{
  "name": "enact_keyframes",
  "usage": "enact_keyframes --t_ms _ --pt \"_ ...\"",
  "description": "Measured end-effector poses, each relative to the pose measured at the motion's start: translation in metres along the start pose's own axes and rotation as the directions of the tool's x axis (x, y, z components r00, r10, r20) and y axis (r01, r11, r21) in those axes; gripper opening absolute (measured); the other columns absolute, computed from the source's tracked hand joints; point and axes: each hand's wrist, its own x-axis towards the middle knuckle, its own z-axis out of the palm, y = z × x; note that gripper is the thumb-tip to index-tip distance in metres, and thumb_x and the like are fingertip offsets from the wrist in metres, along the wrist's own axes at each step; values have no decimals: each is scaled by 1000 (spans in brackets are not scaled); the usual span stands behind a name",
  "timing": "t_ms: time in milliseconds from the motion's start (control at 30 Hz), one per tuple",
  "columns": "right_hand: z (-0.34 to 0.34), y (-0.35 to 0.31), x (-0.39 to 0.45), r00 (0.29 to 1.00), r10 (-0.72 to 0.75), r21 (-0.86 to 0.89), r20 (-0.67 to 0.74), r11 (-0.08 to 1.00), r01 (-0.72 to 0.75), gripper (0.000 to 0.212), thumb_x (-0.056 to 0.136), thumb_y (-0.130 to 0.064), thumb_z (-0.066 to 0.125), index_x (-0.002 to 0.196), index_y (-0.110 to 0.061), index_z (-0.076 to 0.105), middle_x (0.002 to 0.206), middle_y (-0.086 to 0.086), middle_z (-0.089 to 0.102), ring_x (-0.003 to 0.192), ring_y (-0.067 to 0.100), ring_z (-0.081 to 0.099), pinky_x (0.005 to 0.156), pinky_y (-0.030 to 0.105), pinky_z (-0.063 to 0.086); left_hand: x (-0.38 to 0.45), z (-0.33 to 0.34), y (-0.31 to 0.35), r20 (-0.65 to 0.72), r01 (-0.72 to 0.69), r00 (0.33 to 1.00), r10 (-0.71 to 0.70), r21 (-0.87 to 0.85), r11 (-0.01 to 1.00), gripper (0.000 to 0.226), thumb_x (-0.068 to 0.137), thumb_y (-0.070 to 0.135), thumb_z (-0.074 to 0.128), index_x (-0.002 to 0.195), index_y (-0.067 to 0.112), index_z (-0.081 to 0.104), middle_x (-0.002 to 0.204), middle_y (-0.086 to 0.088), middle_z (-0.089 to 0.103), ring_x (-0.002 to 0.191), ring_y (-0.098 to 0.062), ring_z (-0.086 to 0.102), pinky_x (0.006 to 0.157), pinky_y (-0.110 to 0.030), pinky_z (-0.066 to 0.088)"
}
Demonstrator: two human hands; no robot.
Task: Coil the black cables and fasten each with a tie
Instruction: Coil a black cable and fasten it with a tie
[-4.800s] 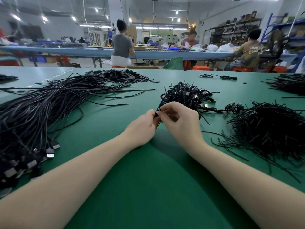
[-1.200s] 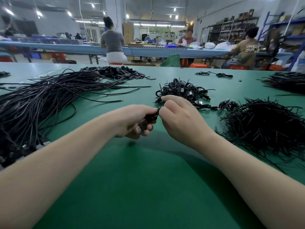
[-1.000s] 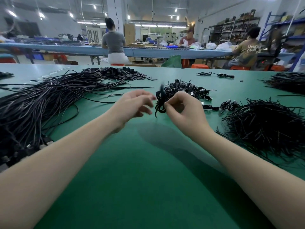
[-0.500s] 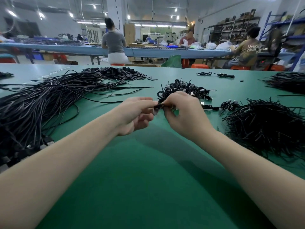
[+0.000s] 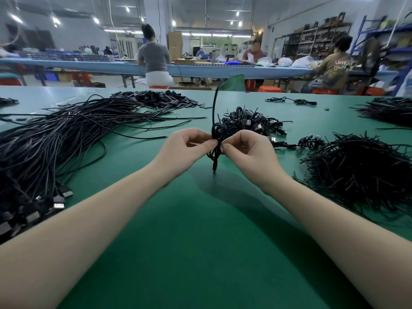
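Note:
A small coiled black cable (image 5: 217, 139) hangs upright between my two hands above the green table (image 5: 200, 241). My left hand (image 5: 187, 148) pinches it at the waist from the left, and my right hand (image 5: 247, 150) pinches it from the right. One loop shows above my fingers and one below, with a plug end pointing down. A thin black strand, tie or cable end I cannot tell, (image 5: 214, 105) stands up from the coil. A big bundle of uncoiled black cables (image 5: 44, 139) lies at the left.
A heap of finished coils (image 5: 252, 122) lies just behind my hands. A mound of black ties (image 5: 361, 166) is at the right, another (image 5: 388, 110) far right. Flat black parts (image 5: 156, 100) lie at the back. Seated people work at the far bench.
The coil has turned from lying sideways between my fingers to standing upright, raised slightly. A strand now sticks straight up. Both hands stay pinched on its middle.

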Motion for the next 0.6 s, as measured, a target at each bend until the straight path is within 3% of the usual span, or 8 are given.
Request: enact_keyframes --t_ms 133,200,267,333,367,433,500,600 --pt "-2 -3 -1 972 -232 -288 30 929 231 9 84 -10 66 78 -15 67 76 -8 66 73 7 59 69 22 45 -1 4 -1 66 150 988 -142 -146 978 2 94 17 60 95 18 58 76 4 70 65 -4 63 62 -19 52" --pt "-2 -6 -4 934 -353 -425 54 838 342 7 85 -9 64 79 -12 67 78 -5 64 77 14 59 69 29 45 -1 6 2 81 272 962 -260 -265 925 9 96 17 57 101 18 50 66 4 68 54 -7 60 52 -20 50" --pt "-3 -10 -7 817 -561 -585 134 620 522 9 84 -3 63 76 -7 66 75 4 63 72 27 60 66 33 44 -1 4 7 197 447 895 -401 -386 807 8 97 15 53 96 18 45 63 0 65 47 -9 58 43 -18 46" --pt "-5 -10 -7 599 -746 -684 291 276 675 12 81 4 60 73 -3 66 72 10 62 74 30 65 68 35 48 -3 -2 12 406 615 787 -466 -449 648 14 97 16 47 83 16 47 61 2 60 43 -6 53 38 -15 42" --pt "-6 -10 -7 534 -779 -679 330 197 707 13 82 6 59 73 -2 66 72 11 62 80 30 68 71 36 50 -5 -4 13 472 662 746 -470 -454 596 19 98 19 45 80 17 49 59 4 58 41 -3 51 36 -14 40" --pt "-4 -10 -8 586 -755 -620 295 316 718 10 82 8 59 75 3 66 76 16 63 92 34 69 76 41 54 -5 -4 13 468 663 746 -474 -457 593 16 99 20 44 84 19 52 57 7 56 39 -2 49 35 -14 39" --pt "-1 -11 -10 754 -630 -477 184 613 629 5 83 6 60 79 6 63 80 19 62 89 38 66 72 42 53 -6 -1 10 347 549 835 -428 -463 696 15 97 13 43 95 23 53 58 7 59 42 -5 54 38 -15 41" --pt "1 -7 -8 938 -347 -275 -15 903 329 9 84 -2 62 76 -7 61 74 1 62 73 12 60 65 22 43 -8 2 1 196 223 966 -170 -286 932 34 94 -2 47 105 28 61 74 5 71 62 -9 66 56 -18 52"
